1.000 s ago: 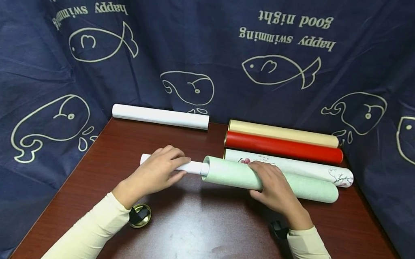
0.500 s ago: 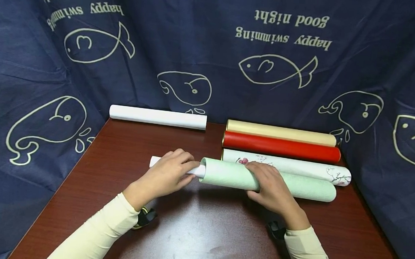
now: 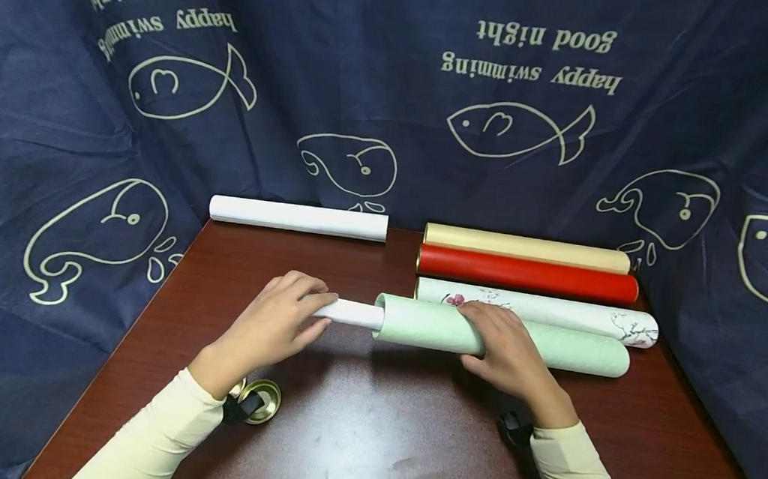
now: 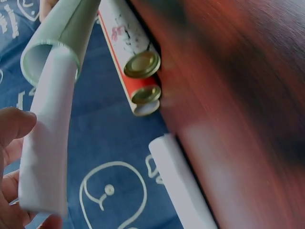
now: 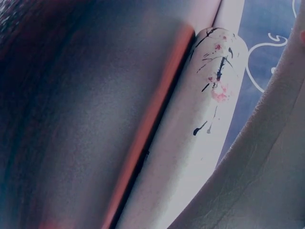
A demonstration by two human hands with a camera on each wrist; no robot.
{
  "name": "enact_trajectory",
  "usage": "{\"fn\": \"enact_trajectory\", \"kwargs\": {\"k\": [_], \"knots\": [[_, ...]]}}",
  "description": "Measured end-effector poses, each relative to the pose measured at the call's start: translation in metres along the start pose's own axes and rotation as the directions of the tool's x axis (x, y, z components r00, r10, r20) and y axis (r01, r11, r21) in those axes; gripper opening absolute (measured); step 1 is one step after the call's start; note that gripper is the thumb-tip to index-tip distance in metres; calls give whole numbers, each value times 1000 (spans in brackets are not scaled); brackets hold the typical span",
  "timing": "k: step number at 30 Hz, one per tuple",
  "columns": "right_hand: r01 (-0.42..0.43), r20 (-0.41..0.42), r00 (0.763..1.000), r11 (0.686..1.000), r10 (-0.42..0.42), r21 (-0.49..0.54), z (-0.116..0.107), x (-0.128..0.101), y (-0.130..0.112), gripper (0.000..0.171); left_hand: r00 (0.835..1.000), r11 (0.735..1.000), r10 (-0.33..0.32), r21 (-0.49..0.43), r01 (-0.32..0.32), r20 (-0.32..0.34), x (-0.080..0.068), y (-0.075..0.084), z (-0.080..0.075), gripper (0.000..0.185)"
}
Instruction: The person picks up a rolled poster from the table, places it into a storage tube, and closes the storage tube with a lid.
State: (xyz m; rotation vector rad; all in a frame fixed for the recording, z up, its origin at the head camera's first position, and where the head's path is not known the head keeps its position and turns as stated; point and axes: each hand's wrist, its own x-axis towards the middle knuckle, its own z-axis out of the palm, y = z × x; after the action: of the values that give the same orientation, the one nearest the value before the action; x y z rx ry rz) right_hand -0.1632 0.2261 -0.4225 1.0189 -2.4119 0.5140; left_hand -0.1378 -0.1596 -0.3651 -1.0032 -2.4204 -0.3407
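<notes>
In the head view, my left hand (image 3: 272, 317) holds a white paper roll (image 3: 354, 313) near its outer end, thumb toward me. The roll's other end sits inside the open mouth of a pale green cardboard tube (image 3: 572, 348). In the left wrist view, the white roll (image 4: 45, 143) runs into the green tube's rim (image 4: 26, 67), with the left thumb (image 4: 18, 123) against its side. My right hand (image 3: 507, 351) grips the green tube around its middle, fingers over the top and thumb on the near side. The tube's far end lies toward the right.
Behind the green tube lie a white flower-patterned tube (image 3: 554, 311), a red tube (image 3: 524, 271) and a cream tube (image 3: 525, 247). Another white roll (image 3: 298, 218) lies at the back left. Round gold lids (image 3: 266, 402) rest by my left wrist. A blue curtain (image 3: 398, 60) hangs behind the table.
My left hand first moved right with the white roll, pushing it deeper into the green tube, then shifted back left toward the roll's outer end. The right hand kept its grip on the tube.
</notes>
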Motion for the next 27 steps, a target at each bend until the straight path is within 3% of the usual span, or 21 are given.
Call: {"fn": "enact_trajectory", "kwargs": {"k": [12, 21, 27], "knots": [[4, -4, 1000, 1000, -4, 5, -2, -2, -2, 76, 996, 996, -70, -52, 67, -62, -21, -16, -14, 35], [4, -3, 1000, 1000, -4, 2, 1, -3, -2, 76, 994, 993, -44, -113, 32, -101, -23, -15, -8, 35], [6, -15, 1000, 1000, -6, -2, 0, -3, -4, 77, 993, 983, -41, -184, 19, -114, -17, -7, 6, 34]]}}
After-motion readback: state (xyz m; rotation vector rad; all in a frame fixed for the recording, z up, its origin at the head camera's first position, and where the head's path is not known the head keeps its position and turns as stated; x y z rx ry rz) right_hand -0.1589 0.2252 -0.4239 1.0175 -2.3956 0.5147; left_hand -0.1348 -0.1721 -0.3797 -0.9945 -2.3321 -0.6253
